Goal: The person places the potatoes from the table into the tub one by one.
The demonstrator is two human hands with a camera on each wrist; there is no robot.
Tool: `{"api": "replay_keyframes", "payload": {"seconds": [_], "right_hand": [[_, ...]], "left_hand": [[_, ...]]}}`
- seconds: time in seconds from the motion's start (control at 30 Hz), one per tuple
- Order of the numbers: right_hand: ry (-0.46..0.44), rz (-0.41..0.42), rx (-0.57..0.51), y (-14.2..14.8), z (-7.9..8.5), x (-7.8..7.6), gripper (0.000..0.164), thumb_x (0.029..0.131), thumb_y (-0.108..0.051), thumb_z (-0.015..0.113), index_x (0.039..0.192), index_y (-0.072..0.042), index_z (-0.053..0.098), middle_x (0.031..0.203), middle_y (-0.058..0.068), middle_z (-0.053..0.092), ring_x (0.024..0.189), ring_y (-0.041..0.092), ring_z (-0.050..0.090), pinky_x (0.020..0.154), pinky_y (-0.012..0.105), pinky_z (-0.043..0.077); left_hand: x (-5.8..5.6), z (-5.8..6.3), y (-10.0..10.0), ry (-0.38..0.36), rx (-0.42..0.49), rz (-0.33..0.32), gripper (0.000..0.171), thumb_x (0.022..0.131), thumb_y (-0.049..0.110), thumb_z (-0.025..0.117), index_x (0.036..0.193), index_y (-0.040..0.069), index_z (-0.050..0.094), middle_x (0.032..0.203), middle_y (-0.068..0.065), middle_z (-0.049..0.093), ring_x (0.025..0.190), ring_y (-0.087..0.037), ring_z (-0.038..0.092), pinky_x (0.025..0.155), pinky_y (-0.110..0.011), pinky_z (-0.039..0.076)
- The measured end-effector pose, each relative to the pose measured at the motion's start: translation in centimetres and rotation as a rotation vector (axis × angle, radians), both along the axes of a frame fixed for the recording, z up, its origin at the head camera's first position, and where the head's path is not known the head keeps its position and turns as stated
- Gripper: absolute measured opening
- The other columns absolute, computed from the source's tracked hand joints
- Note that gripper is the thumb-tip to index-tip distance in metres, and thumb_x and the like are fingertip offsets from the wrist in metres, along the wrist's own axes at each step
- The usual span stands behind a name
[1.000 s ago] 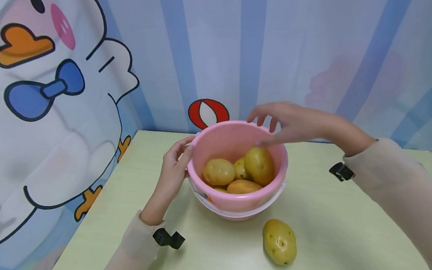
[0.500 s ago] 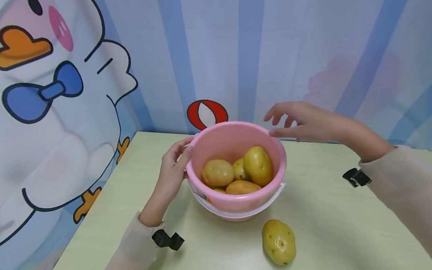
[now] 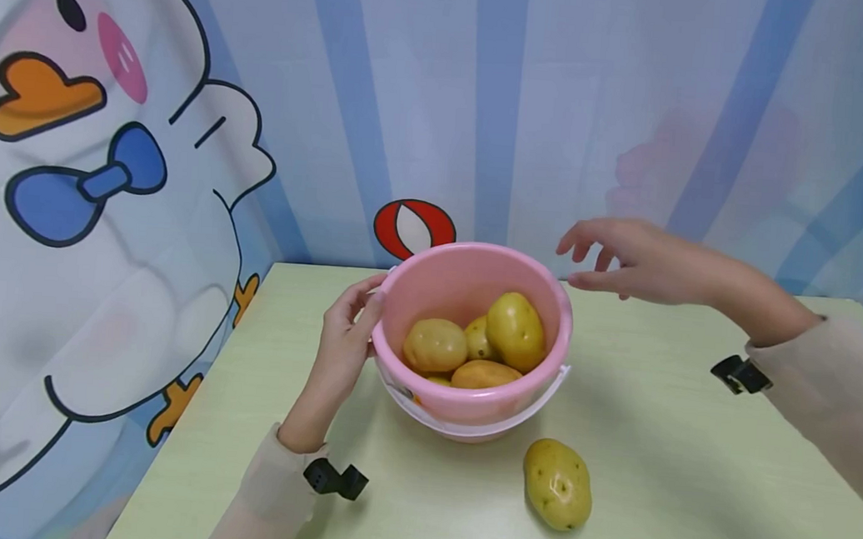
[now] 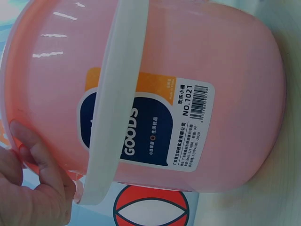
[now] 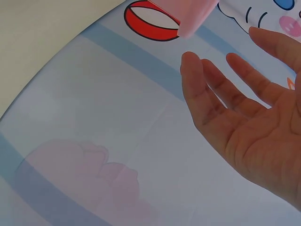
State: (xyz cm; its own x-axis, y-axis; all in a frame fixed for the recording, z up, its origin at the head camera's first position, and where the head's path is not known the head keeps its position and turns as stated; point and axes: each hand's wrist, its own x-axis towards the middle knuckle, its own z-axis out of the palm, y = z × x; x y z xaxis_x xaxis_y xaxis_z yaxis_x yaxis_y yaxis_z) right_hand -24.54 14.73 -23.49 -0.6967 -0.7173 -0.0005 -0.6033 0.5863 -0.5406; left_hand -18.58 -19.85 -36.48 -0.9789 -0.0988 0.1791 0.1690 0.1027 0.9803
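A pink plastic bucket (image 3: 469,264) stands on the table with several potatoes (image 3: 516,331) inside. My left hand (image 3: 346,330) grips its rim at the left side, thumb toward the inside. The white handle (image 3: 458,428) hangs down along the front. In the left wrist view a printed label (image 4: 190,125) shows on the bucket wall, partly covered by the handle. To the right of the rim my right hand (image 3: 646,264) is held in the air, fingers loosely bent with nothing in them. One more potato (image 3: 557,485) lies on the table in front of the bucket.
The pale table (image 3: 689,454) ends at a blue striped backdrop (image 3: 563,103). A large cartoon bird (image 3: 100,280) is printed on the backdrop at left. Small black cameras (image 3: 741,375) are strapped to both wrists.
My right hand has drawn back from above the potatoes, out over the rim to the right. The left hand, the bucket and the loose potato have stayed in place.
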Motion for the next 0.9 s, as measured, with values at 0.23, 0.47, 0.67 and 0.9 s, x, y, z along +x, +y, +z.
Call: {"api": "replay_keyframes", "payload": {"seconds": [0.23,0.47,0.67,0.9], "right_hand": [[-0.014,-0.028,0.010,0.8,-0.7,0.2,0.036,0.098,-0.019,0.066,0.129,-0.004,0.056,0.119,0.011,0.059,0.091,0.021,0.063,0.058,0.030,0.057],[-0.032,-0.049,0.022,1.4,-1.9,0.6,0.038,0.096,-0.020,0.068,0.128,-0.004,0.056,0.115,0.011,0.059,0.086,0.018,0.063,0.055,0.029,0.056],[-0.060,-0.082,0.041,1.7,-3.4,1.4,0.039,0.096,-0.022,0.069,0.128,-0.004,0.057,0.115,0.012,0.059,0.086,0.017,0.063,0.053,0.028,0.056],[-0.128,-0.090,0.047,1.9,-5.7,2.2,0.043,0.094,-0.025,0.071,0.127,-0.002,0.056,0.113,0.011,0.059,0.082,0.018,0.061,0.052,0.030,0.056]], "left_hand": [[0.1,0.0,-0.1,0.014,0.002,-0.001,0.042,0.103,0.035,0.057,0.139,0.015,0.055,0.119,-0.013,0.057,0.099,-0.038,0.062,0.071,-0.039,0.061],[0.0,0.0,-0.1,0.005,0.000,0.002,0.042,0.103,0.034,0.057,0.139,0.014,0.055,0.118,-0.014,0.056,0.098,-0.037,0.062,0.069,-0.034,0.061],[0.0,0.0,0.0,0.004,-0.001,0.000,0.042,0.103,0.034,0.056,0.139,0.014,0.055,0.118,-0.015,0.056,0.097,-0.039,0.061,0.065,-0.028,0.059],[0.0,0.1,0.0,0.005,-0.003,-0.003,0.042,0.103,0.035,0.056,0.139,0.013,0.055,0.118,-0.016,0.056,0.098,-0.041,0.060,0.064,-0.028,0.059]]}}
